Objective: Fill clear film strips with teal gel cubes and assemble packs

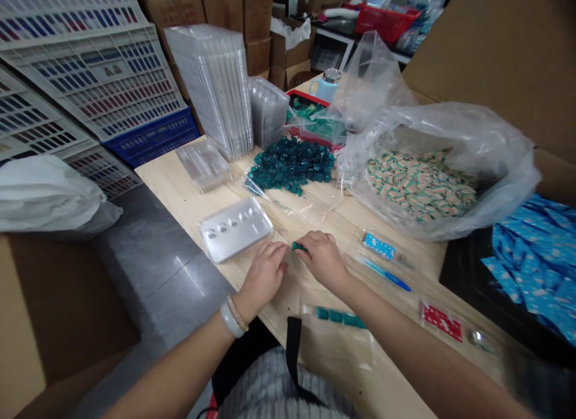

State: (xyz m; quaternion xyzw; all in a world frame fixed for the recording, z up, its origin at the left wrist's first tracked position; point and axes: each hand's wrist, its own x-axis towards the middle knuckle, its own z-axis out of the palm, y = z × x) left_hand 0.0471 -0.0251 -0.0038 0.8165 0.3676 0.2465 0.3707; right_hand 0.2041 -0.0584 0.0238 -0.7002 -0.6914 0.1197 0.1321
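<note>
Head view. Left hand (263, 276) and right hand (322, 260): together, fingers closed in around one small teal piece (299, 246), held at the hands' meeting point; which hand grips it cannot be told. Nearby items: heap of teal cubes (290, 165) on clear plastic film (324, 206), 12 o'clock; silver moulded tray (234, 230), 10 o'clock; row of teal cubes (335, 314) in a clear strip (309, 310), 5 o'clock.

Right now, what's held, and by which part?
A small teal block, held at its right end by the right hand; the left hand's fingertips sit close by.
</note>
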